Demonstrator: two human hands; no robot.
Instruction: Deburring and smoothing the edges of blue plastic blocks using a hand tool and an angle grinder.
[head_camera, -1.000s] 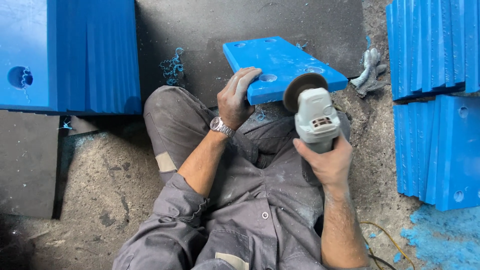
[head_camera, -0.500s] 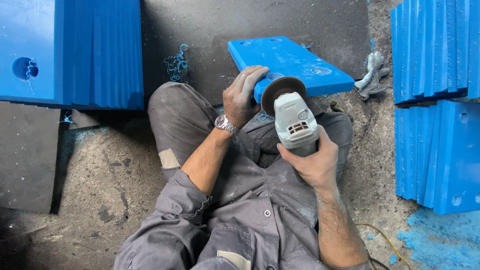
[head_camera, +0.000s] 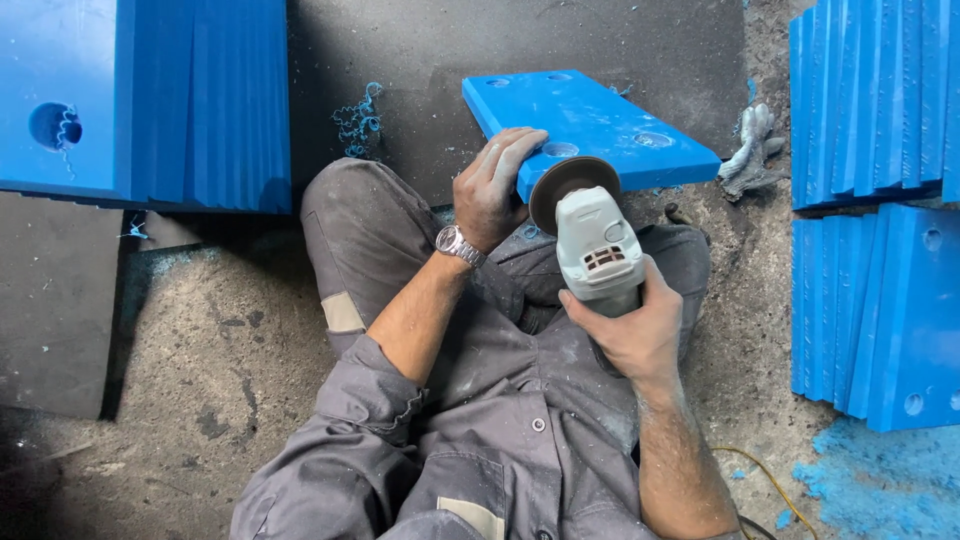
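Top-down view from head cam onto seated worker in grey, dusty overalls, knees up, legs spread on gritty floor.

Left hand (head_camera: 495, 190), w/ metal wristwatch (head_camera: 458, 243) on wrist, curled over near edge of flat blue plastic plate (head_camera: 590, 120); fingers wrapped on top face, thumb side toward the body, so closed on the plate. Plate resting across the lap, far end reaching onto dark sheet (head_camera: 520, 50) beyond the knees; several round countersunk holes visible in top face.

Right hand (head_camera: 630, 330) gripped tight round rear body of pale grey angle grinder (head_camera: 598, 250), palm behind the housing, fingers wrapped round its sides. Grinder pointing away from the body; dark round disc (head_camera: 570, 185) at front, touching near edge of plate, just beside left-hand fingers. Spinning or not: cannot tell.

Around: stack of blue plates standing on edge at upper left (head_camera: 140, 100), front one w/ a round hole and a curl of swarf hanging in it. Two more stacks of blue plates at right (head_camera: 880, 220), upper & lower. Blue curly shavings (head_camera: 355, 120) on dark sheet, near left knee. Crumpled grey work glove (head_camera: 750, 150) on floor just beyond plate's right corner. Blue dust patch (head_camera: 880, 480) at lower right. Thin yellow cord (head_camera: 760, 480) on floor by right forearm.
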